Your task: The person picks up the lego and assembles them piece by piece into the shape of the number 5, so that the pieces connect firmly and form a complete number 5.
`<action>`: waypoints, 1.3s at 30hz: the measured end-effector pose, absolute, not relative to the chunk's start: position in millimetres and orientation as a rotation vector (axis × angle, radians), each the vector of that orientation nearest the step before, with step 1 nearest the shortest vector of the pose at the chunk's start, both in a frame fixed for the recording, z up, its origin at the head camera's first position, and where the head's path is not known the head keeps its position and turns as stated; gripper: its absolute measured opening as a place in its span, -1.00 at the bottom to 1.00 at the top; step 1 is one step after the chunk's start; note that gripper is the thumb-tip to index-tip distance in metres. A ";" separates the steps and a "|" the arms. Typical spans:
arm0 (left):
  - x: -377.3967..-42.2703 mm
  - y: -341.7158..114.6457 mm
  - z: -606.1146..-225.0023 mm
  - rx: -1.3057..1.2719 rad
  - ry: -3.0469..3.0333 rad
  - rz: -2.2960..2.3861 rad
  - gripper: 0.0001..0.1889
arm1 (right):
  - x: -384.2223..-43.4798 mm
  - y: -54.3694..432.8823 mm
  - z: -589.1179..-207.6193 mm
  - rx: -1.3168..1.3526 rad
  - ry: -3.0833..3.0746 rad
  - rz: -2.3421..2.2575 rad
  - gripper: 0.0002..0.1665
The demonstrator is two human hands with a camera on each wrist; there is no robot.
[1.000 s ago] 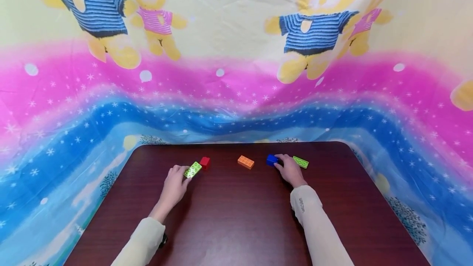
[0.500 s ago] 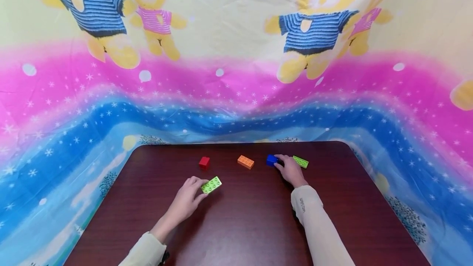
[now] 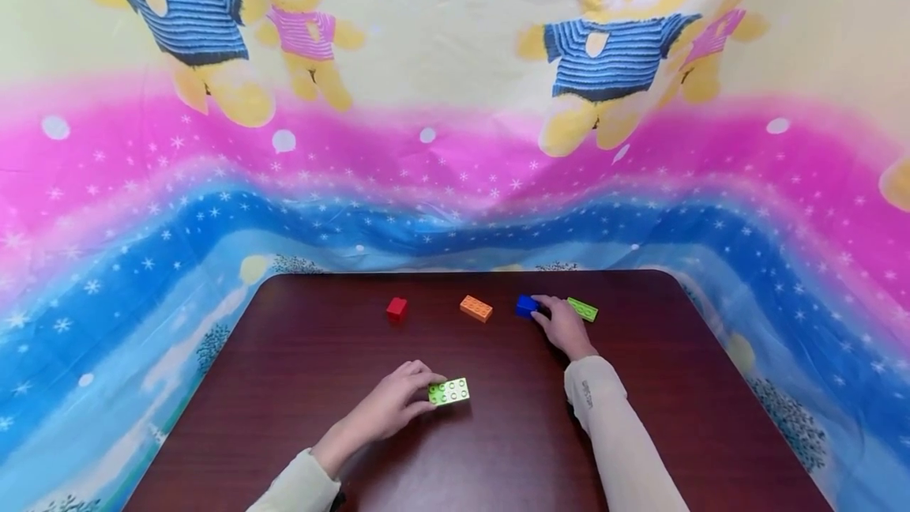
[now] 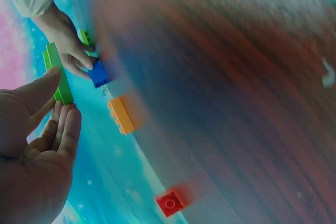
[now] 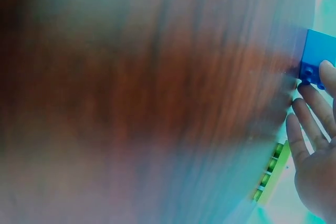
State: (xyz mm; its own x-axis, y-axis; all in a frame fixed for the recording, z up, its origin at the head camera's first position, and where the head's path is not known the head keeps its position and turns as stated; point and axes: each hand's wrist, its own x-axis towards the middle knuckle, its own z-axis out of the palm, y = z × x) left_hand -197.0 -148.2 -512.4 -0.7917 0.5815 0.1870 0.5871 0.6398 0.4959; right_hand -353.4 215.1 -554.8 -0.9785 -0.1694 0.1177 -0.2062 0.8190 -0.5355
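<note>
Pinching the light-green brick [image 3: 449,392] at its end, the left hand [image 3: 393,406] could let it swivel loose. The right hand [image 3: 563,325], fingers relaxed against the blue brick [image 3: 526,306], might nudge it away.

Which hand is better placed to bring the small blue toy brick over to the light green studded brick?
Right. The right hand already touches the small blue brick at the far side of the dark wooden table. The left hand is occupied, gripping the light green studded brick nearer the person.
</note>
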 end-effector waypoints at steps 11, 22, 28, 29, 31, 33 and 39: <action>-191.5 -139.0 -521.3 -1.133 -2.866 -0.833 -0.65 | -354.0 209.9 -553.7 0.270 -2.954 0.885 -0.43; -189.2 -132.6 -525.8 -1.174 -2.932 -0.760 -0.69 | -355.3 211.1 -553.5 0.280 -2.953 0.895 -0.43; -188.4 -132.1 -531.3 -1.208 -2.925 -0.728 -0.69 | -356.4 212.1 -552.7 0.299 -2.948 0.868 -0.43; -188.2 -131.5 -532.4 -1.212 -2.922 -0.718 -0.68 | -356.3 212.4 -552.7 0.297 -2.945 0.869 -0.43; -187.9 -130.0 -534.4 -1.224 -2.918 -0.704 -0.68 | -355.5 213.1 -552.9 0.287 -2.946 0.874 -0.43; -187.4 -128.4 -536.5 -1.229 -2.924 -0.688 -0.67 | -354.5 214.0 -553.0 0.277 -2.952 0.877 -0.43; -186.3 -125.5 -539.9 -1.218 -2.947 -0.667 -0.65 | -353.8 215.7 -553.8 0.273 -2.967 0.883 -0.42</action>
